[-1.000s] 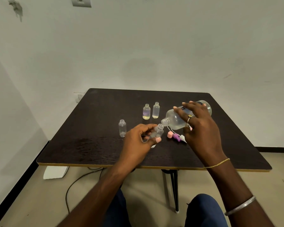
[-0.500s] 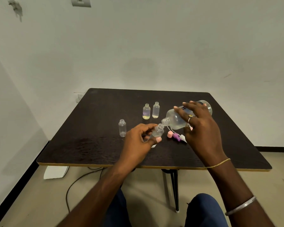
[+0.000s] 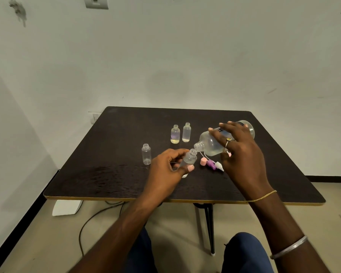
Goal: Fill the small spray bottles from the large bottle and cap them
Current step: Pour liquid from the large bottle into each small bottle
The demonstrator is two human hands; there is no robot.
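My right hand grips the large clear bottle, tipped almost flat with its open neck pointing left and down. My left hand holds a small clear spray bottle, tilted so that its mouth sits just under the large bottle's neck. An empty small bottle stands uncapped to the left. Two more small bottles stand further back, one with yellowish liquid and one clear. Spray caps lie on the table between my hands: a pink one, a purple one, a white one.
The dark table has a light front edge close to my forearms. A cable and a white box lie on the floor under its left side. White walls stand behind and to the left.
The large bottle's neck and the small bottle's mouth have stayed together; both hands hold nearly the same pose, with only a slight shift.
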